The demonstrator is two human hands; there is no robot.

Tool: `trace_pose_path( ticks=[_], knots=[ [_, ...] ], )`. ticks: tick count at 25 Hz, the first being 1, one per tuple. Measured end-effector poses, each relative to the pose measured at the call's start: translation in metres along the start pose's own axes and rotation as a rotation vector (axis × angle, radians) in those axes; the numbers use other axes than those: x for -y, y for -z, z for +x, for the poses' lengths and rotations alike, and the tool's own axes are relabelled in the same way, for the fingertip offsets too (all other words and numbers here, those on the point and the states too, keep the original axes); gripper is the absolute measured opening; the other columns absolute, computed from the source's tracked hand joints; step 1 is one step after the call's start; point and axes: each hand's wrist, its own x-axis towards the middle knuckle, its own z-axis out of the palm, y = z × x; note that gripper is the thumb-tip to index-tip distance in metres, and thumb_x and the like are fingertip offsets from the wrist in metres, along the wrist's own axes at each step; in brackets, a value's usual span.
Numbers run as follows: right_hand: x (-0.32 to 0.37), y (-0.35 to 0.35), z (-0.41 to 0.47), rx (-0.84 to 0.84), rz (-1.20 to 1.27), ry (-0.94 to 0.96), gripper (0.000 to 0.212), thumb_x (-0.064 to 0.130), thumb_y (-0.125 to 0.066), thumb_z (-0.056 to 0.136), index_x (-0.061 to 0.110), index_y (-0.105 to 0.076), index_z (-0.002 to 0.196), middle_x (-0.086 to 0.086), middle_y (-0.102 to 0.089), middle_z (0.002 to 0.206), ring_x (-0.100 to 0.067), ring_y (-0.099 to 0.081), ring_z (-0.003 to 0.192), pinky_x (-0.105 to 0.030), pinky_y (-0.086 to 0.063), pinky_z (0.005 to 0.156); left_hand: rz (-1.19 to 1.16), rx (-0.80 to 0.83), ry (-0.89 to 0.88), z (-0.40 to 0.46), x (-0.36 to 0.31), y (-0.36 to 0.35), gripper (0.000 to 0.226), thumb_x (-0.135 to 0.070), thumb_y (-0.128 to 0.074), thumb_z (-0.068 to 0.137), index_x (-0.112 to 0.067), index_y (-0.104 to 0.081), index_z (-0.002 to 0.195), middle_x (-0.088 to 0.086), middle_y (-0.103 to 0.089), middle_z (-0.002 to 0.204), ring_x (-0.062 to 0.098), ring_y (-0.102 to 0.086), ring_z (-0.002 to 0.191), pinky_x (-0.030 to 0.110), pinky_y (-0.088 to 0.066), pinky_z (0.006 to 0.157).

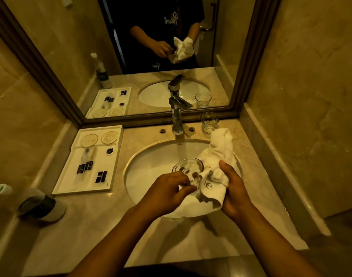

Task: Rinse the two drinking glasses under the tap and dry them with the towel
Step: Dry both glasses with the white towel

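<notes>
Over the white sink basin (149, 162), my left hand (167, 188) grips a clear drinking glass (188, 168) by its lower part, mouth facing up and away. My right hand (233, 188) clutches a white towel (217, 156), bunched against the glass's right side, with one end sticking up. The second glass (209, 121) stands upright on the counter, right of the chrome tap (178, 114), against the mirror. A stream of water seems to fall from the spout into the basin.
A white amenity tray (87, 188) with coasters and small dark sachets lies left of the sink. A bottle (41, 204) lies on its side at the counter's left front. Marble walls close in on both sides, with a framed mirror (131, 56) behind.
</notes>
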Motion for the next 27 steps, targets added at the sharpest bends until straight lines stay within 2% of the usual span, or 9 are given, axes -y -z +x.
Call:
trace_pose_path(
  ticks=[3,5,7,10,12,14,19,24,27],
  knots=[
    [0.012,-0.002,-0.004,-0.02,-0.145,0.057,0.068,0.035,-0.077,0.076,0.013,-0.054,0.136,-0.023,-0.066,0.124,-0.041,-0.064,0.112,-0.058,-0.05,0.095,-0.213,-0.022,0.093,0.002,-0.007,-0.003,0.017,-0.03,-0.065,0.095,-0.017,-0.075,0.093,-0.009,-0.066,0.084,0.009,-0.059,0.076,0.036,-0.052,0.073],
    [0.021,-0.009,-0.004,-0.009,-0.109,0.011,0.038,0.035,-0.059,0.089,0.01,-0.063,0.116,-0.016,-0.075,0.091,-0.03,-0.073,0.078,-0.043,-0.06,0.064,-0.373,0.013,0.111,0.001,-0.005,-0.001,0.017,-0.029,-0.065,0.095,-0.018,-0.075,0.087,-0.007,-0.069,0.083,0.01,-0.063,0.078,0.034,-0.053,0.074],
    [0.026,-0.001,0.001,-0.149,0.022,0.015,0.03,0.033,-0.043,0.1,0.017,-0.068,0.096,-0.003,-0.075,0.069,-0.015,-0.072,0.059,-0.028,-0.058,0.05,-0.579,0.048,0.098,0.0,-0.009,0.002,0.019,-0.027,-0.064,0.096,-0.016,-0.075,0.087,-0.008,-0.071,0.082,0.008,-0.062,0.073,0.025,-0.051,0.068],
    [0.006,0.003,0.003,-0.045,0.235,-0.024,0.042,0.027,-0.035,0.106,0.006,-0.069,0.118,-0.019,-0.072,0.114,-0.029,-0.069,0.108,-0.038,-0.055,0.092,-1.032,-0.067,0.09,0.004,-0.021,-0.001,0.022,-0.033,-0.068,0.092,-0.013,-0.073,0.084,0.014,-0.067,0.08,0.02,-0.048,0.062,0.028,-0.043,0.058],
    [-0.007,-0.004,0.01,-0.097,0.376,-0.129,0.039,0.019,-0.063,0.094,-0.013,-0.063,0.117,-0.038,-0.063,0.116,-0.049,-0.06,0.111,-0.052,-0.048,0.099,-1.238,-0.19,0.141,0.01,-0.031,-0.008,0.025,-0.033,-0.07,0.09,-0.009,-0.07,0.082,0.031,-0.057,0.079,0.02,-0.049,0.059,0.03,-0.045,0.056],
    [-0.016,-0.016,0.013,-0.07,0.512,-0.07,0.05,0.019,-0.073,0.081,-0.009,-0.062,0.121,-0.034,-0.063,0.12,-0.046,-0.057,0.115,-0.051,-0.039,0.108,-1.104,-0.31,0.166,0.014,-0.037,-0.015,0.025,-0.031,-0.067,0.092,-0.008,-0.07,0.084,0.025,-0.064,0.081,0.02,-0.066,0.068,0.035,-0.057,0.063],
    [-0.026,-0.017,0.006,-0.053,0.461,-0.026,0.058,0.054,-0.045,0.092,0.013,-0.063,0.129,-0.02,-0.063,0.13,-0.042,-0.06,0.119,-0.061,-0.046,0.096,-0.734,-0.417,0.133,0.019,-0.024,-0.014,0.025,-0.028,-0.064,0.095,-0.005,-0.071,0.087,0.007,-0.071,0.078,0.016,-0.068,0.071,0.024,-0.054,0.066],
    [-0.004,0.017,0.002,-0.128,0.323,0.078,0.044,0.047,-0.038,0.096,0.019,-0.069,0.109,-0.008,-0.075,0.096,-0.027,-0.073,0.083,-0.048,-0.057,0.083,-0.465,-0.366,0.116,0.038,0.019,-0.015,0.027,-0.034,-0.068,0.093,-0.01,-0.067,0.079,0.0,-0.058,0.087,0.015,-0.059,0.074,0.031,-0.05,0.069],
    [0.007,0.034,-0.004,-0.263,0.071,0.153,0.039,0.032,-0.048,0.096,0.01,-0.063,0.125,-0.016,-0.073,0.108,-0.03,-0.072,0.093,-0.048,-0.054,0.09,-0.418,-0.228,0.106,0.061,0.032,-0.027,0.024,-0.036,-0.068,0.092,-0.013,-0.07,0.085,-0.004,-0.049,0.103,0.012,-0.063,0.084,0.032,-0.057,0.075]
  ],
)
